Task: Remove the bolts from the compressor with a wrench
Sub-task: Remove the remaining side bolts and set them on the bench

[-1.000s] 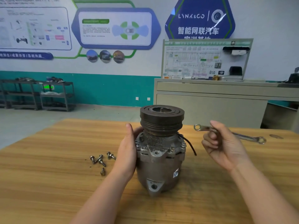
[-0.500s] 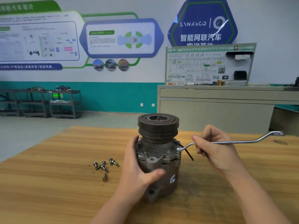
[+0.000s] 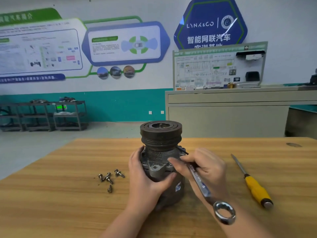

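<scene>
Wrench going onto a bolt on the right shoulder of the compressor.

The compressor (image 3: 161, 162) stands upright mid-counter (image 3: 51, 203), dark ribbed pulley on top and rough, grimy cast body below. The left hand (image 3: 145, 179) wraps its left side, thumb across the front, likely to stop it twisting under the wrench. The right hand (image 3: 204, 167) pinches the wrench (image 3: 200, 181) near its far end, which sits hidden by the fingers at the housing's bolt ring; the shiny ring end points near. Four loose bolts (image 3: 109, 177), small and washered, lie together to the left, out of the way. A yellow-handled screwdriver (image 3: 253, 186) lies off to the right.
</scene>
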